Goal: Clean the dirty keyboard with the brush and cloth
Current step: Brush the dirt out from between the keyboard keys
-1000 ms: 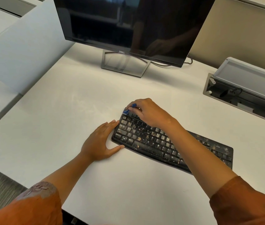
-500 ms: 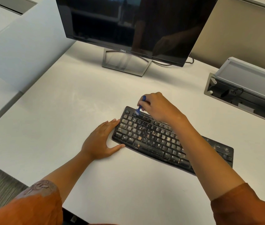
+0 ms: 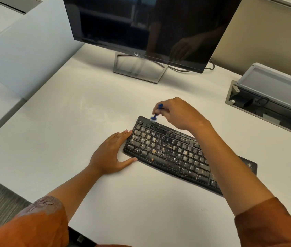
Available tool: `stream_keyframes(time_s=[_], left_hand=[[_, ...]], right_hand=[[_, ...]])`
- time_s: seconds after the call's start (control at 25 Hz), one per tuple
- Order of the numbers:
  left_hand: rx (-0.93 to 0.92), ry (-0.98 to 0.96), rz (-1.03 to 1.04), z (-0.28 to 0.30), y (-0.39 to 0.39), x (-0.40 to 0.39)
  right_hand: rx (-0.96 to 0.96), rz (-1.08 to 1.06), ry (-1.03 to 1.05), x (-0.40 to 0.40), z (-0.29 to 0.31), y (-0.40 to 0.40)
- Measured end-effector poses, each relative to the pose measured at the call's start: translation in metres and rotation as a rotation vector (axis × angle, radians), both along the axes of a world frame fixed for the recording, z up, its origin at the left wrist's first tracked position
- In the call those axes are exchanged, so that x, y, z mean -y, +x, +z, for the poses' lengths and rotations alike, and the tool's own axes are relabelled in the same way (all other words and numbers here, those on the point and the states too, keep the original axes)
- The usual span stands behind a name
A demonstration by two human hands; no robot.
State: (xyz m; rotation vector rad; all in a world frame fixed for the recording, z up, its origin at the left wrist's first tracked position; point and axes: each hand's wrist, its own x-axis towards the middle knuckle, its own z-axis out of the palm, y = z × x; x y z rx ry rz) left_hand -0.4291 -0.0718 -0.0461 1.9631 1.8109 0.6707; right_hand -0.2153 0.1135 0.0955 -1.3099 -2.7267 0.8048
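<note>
Your keyboard (image 3: pixel 173 154) lies on the surface (image 3: pixel 69 122), its long axis running from frame centre down to the lower right. Your right hand (image 3: pixel 180 114) pinches the blue brush (image 3: pixel 156 113), bristles down at the keyboard's top-left edge, higher than a moment ago. Your left hand (image 3: pixel 110 154) stays flat, fingers spread, against its left end.

The keyboard (image 3: pixel 173 152) is showing black, its keys speckled with tan and yellowish grime. At its far edge a small brush (image 3: pixel 156 113) is showing a blue handle and pale bristles. Under the keyboard the worktop (image 3: pixel 69 122) is appearing off-white. Beyond the keyboard the monitor (image 3: pixel 150 27) is displaying a black screen on a grey stand. Nearer than the keyboard, rust-orange sleeves (image 3: pixel 273 227) are showing, the left one carrying a greyish floral pattern.
</note>
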Motion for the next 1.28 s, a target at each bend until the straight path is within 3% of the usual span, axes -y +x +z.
stream_keyframes(time_s=[0.08,0.28,0.44,0.68,0.84,1.04,1.2,1.28], left_hand=[[-0.002,-0.005,0.002,0.001,0.0,0.0],[0.006,0.006,-0.001,0.001,0.001,-0.001],[0.003,0.004,0.003,0.003,0.002,0.0],[0.002,-0.007,0.001,0.001,0.0,-0.001],[-0.004,0.001,0.005,0.002,0.001,-0.001],[0.002,-0.012,0.001,-0.001,0.001,-0.001],[-0.004,-0.024,0.003,-0.002,0.0,-0.001],[-0.008,-0.025,0.003,-0.003,-0.001,-0.001]], right_hand=[[-0.034,-0.007,0.058,0.006,-0.005,-0.007],[0.096,-0.04,-0.058,0.004,-0.007,0.004],[-0.087,-0.119,-0.071,0.01,-0.008,0.0],[0.178,-0.099,-0.017,0.006,-0.01,0.018],[-0.066,-0.141,-0.07,0.021,-0.011,0.016],[0.195,-0.153,0.0,0.019,-0.011,0.033],[-0.025,-0.202,-0.044,0.027,-0.008,0.031],[-0.028,-0.196,-0.091,0.029,-0.013,0.034]])
